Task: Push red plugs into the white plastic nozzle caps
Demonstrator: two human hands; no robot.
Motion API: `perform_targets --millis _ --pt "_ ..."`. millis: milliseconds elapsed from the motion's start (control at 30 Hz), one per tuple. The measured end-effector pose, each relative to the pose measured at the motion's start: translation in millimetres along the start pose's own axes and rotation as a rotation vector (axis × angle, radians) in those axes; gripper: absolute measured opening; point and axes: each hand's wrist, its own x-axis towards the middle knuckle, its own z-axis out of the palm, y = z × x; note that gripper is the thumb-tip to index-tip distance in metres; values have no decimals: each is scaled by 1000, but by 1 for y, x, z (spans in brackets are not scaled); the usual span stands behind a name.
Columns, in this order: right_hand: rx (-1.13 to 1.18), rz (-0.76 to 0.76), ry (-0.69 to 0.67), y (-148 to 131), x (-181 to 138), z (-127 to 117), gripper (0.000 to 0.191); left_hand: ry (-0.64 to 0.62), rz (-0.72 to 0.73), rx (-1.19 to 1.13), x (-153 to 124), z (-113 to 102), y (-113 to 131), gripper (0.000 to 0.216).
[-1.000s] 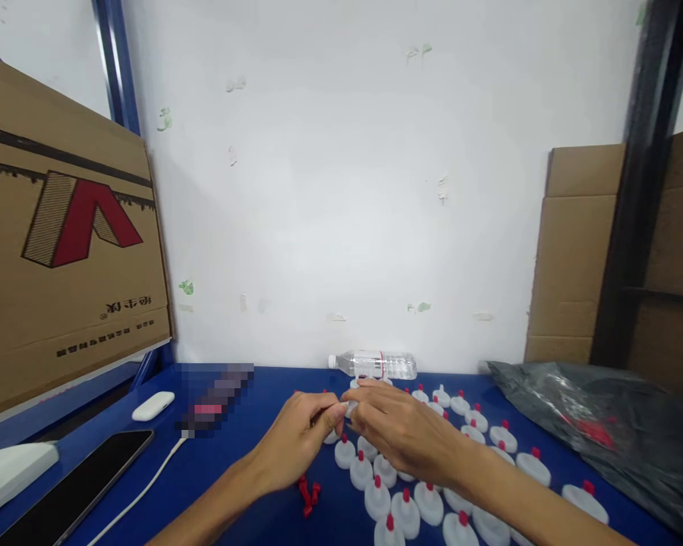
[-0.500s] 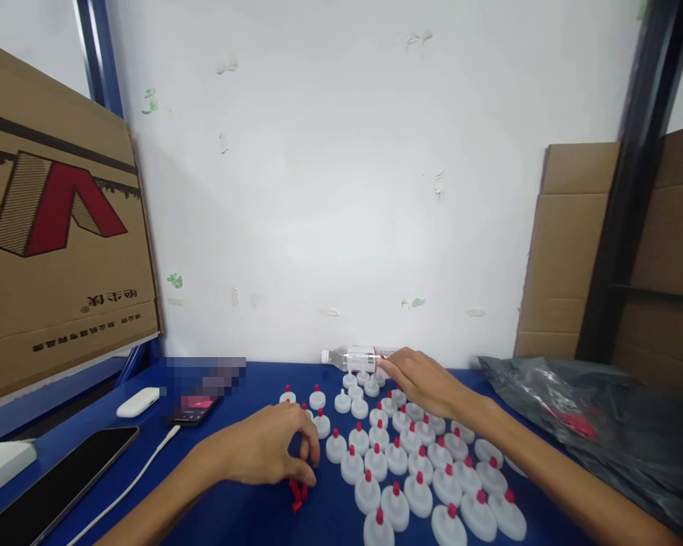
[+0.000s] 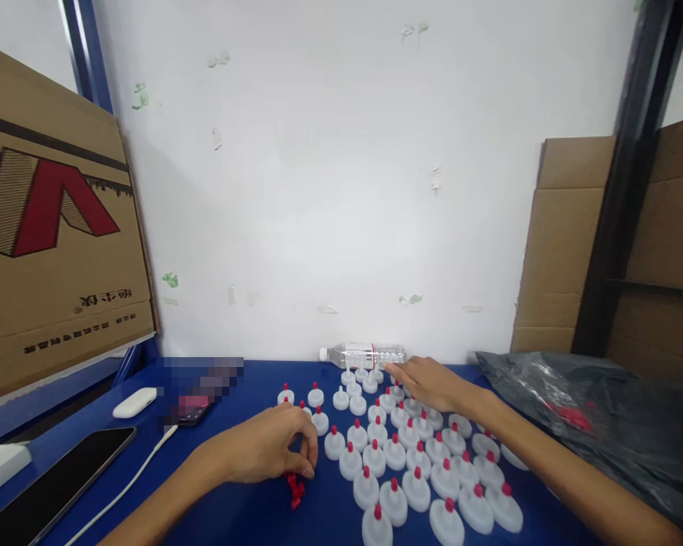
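Note:
Many white round-based caps with narrow nozzles (image 3: 395, 453) stand upright, most topped by small red tips. My right hand (image 3: 429, 383) reaches over the back of this group. Its thumb and fingers are closed together beside the plain white nozzle caps (image 3: 357, 404), which have no red tips; whatever is between the fingertips is hidden. My left hand (image 3: 270, 444) hovers low at the left of the group, fingers curled and thumb against them. Loose small red tips (image 3: 296, 491) show just below its thumb. I cannot make out what, if anything, it pinches.
A clear plastic bottle (image 3: 353, 356) lies along the wall behind the caps. At left are a black phone (image 3: 57, 485), a white cable (image 3: 122, 485), a white case (image 3: 135, 403) and a cardboard box (image 3: 62, 303). A dark plastic bag (image 3: 631, 425) lies at right.
My right hand has shifted slightly down and right, uncovering more of the bottle. The left hand stays nearly in place over the red tips. The view has moved a little.

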Motion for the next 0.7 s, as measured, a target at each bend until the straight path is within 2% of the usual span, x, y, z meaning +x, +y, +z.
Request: perform_targets --millis 167,467,600,700 --pt "-59 -7 36 -11 0 -8 67 106 -10 37 -2 -3 8 4" --pt "-50 -42 92 -15 0 -6 66 271 9 112 2 -2 13 13" --pt "26 -121 149 -23 0 -11 61 317 36 223 7 1 6 18" --pt "92 -208 123 -31 0 -6 59 337 80 297 9 4 0 25"
